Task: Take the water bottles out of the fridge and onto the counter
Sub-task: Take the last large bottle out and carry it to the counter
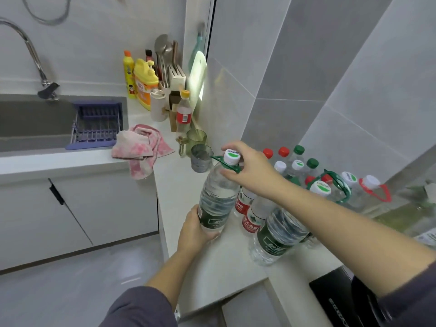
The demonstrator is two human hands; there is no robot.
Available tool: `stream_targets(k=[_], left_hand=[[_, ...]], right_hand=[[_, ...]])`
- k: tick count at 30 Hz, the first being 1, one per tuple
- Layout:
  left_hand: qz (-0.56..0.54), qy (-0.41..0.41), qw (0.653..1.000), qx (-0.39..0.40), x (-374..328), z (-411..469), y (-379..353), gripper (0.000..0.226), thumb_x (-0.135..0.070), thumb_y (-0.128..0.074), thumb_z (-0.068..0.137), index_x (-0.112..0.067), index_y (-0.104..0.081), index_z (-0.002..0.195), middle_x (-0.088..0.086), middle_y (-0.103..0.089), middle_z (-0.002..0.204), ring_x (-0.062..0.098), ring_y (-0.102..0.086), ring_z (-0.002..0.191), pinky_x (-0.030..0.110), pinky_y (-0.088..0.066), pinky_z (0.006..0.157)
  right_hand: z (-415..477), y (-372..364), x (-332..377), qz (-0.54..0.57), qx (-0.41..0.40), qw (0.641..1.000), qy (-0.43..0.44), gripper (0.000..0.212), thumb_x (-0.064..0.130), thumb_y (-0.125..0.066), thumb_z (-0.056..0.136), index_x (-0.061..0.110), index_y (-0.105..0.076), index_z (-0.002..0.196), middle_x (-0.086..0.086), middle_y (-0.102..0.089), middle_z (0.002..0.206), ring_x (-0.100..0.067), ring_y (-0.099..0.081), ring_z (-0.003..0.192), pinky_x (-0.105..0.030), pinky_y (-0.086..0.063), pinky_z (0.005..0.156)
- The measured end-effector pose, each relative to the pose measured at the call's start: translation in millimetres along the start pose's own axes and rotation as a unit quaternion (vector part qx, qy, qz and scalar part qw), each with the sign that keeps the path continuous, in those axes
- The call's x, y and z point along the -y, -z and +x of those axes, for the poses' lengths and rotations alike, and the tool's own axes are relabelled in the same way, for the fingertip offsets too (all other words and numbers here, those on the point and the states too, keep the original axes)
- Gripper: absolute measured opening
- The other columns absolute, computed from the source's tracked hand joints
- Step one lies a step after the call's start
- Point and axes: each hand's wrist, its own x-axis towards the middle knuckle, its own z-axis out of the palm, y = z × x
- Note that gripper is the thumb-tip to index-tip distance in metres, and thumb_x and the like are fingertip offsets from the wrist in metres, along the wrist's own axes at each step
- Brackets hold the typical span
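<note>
A large clear water bottle with a dark green label, white cap and green carry handle stands tilted on the white counter. My left hand grips its base from the left. My right hand holds its neck and handle at the top. To the right stand several more water bottles with red, green and white caps. Another big green-label bottle stands under my right forearm.
Two green glasses stand just behind the held bottle. A pink cloth hangs over the counter edge. Detergent bottles and a knife block fill the back corner. The sink with a purple rack lies left. A black appliance sits at lower right.
</note>
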Motion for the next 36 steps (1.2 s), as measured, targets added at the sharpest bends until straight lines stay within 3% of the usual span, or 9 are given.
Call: stream_targets(k=[4, 8, 15, 20, 27, 33, 36], left_hand=[[-0.006, -0.008, 1.0, 0.0, -4.9, 21.2, -8.5, 0.085, -0.034, -0.09, 0.053, -0.024, -0.049, 0.126, -0.009, -0.063, 0.117, 0.011, -0.062, 0.106, 0.036, -0.053, 0.089], [0.003, -0.022, 1.0, 0.009, -5.6, 39.3, -17.6, 0.084, -0.036, -0.09, 0.053, -0.025, -0.048, 0.125, -0.011, -0.063, 0.116, 0.009, -0.062, 0.105, 0.032, -0.053, 0.086], [0.011, -0.044, 0.999, 0.025, -9.5, 66.3, -34.8, 0.088, -0.035, -0.093, 0.053, -0.026, -0.047, 0.128, -0.013, -0.06, 0.119, 0.005, -0.057, 0.107, 0.023, -0.048, 0.087], [0.013, -0.056, 0.998, 0.039, -11.8, 77.5, -42.2, 0.087, -0.038, -0.092, 0.054, -0.028, -0.046, 0.128, -0.016, -0.057, 0.118, 0.004, -0.056, 0.106, 0.021, -0.046, 0.084], [-0.001, -0.06, 0.995, 0.082, -9.0, 87.7, -36.2, 0.088, -0.032, -0.093, 0.056, -0.035, -0.042, 0.127, -0.016, -0.055, 0.121, 0.001, -0.055, 0.11, 0.008, -0.039, 0.084], [0.006, -0.041, 0.987, 0.155, -5.8, 104.1, -23.8, 0.102, -0.022, -0.093, 0.058, -0.024, -0.033, 0.141, -0.007, -0.055, 0.132, 0.011, -0.054, 0.122, 0.027, -0.044, 0.101], [0.034, -0.041, 0.993, 0.103, -5.8, 97.0, -28.0, 0.1, -0.027, -0.094, 0.054, -0.022, -0.04, 0.138, -0.005, -0.056, 0.129, 0.012, -0.056, 0.117, 0.033, -0.047, 0.099]], right_hand=[[22.7, 23.8, -5.2, -0.162, 0.072, 0.983, 0.04, 0.047, 0.023, -0.072, 0.089, 0.026, -0.053, 0.132, 0.001, -0.063, 0.125, -0.009, -0.051, 0.092, -0.02, -0.039, 0.077], [36.2, 37.1, -11.4, -0.199, 0.098, 0.974, 0.037, 0.042, 0.024, -0.071, 0.09, 0.025, -0.056, 0.13, -0.002, -0.064, 0.124, -0.019, -0.058, 0.102, -0.032, -0.046, 0.088], [50.7, 48.9, -32.9, -0.199, 0.084, 0.976, 0.031, 0.041, 0.024, -0.07, 0.091, 0.025, -0.056, 0.128, -0.003, -0.065, 0.117, -0.017, -0.055, 0.093, -0.027, -0.039, 0.077], [53.6, 56.0, -41.9, -0.195, 0.086, 0.977, 0.028, 0.043, 0.024, -0.069, 0.091, 0.024, -0.054, 0.131, -0.003, -0.064, 0.124, -0.022, -0.059, 0.105, -0.034, -0.048, 0.09], [59.7, 53.8, -46.5, -0.19, 0.079, 0.978, 0.038, 0.045, 0.026, -0.069, 0.091, 0.025, -0.053, 0.133, -0.003, -0.064, 0.12, -0.018, -0.058, 0.097, -0.026, -0.041, 0.078], [60.5, 46.6, -45.7, -0.176, 0.047, 0.983, 0.04, 0.044, 0.024, -0.07, 0.091, 0.021, -0.055, 0.132, -0.004, -0.064, 0.119, -0.013, -0.052, 0.093, -0.025, -0.042, 0.083], [59.3, 46.5, -46.2, -0.18, 0.048, 0.981, 0.044, 0.043, 0.024, -0.07, 0.091, 0.022, -0.055, 0.131, -0.004, -0.064, 0.117, -0.013, -0.051, 0.093, -0.024, -0.041, 0.082]])
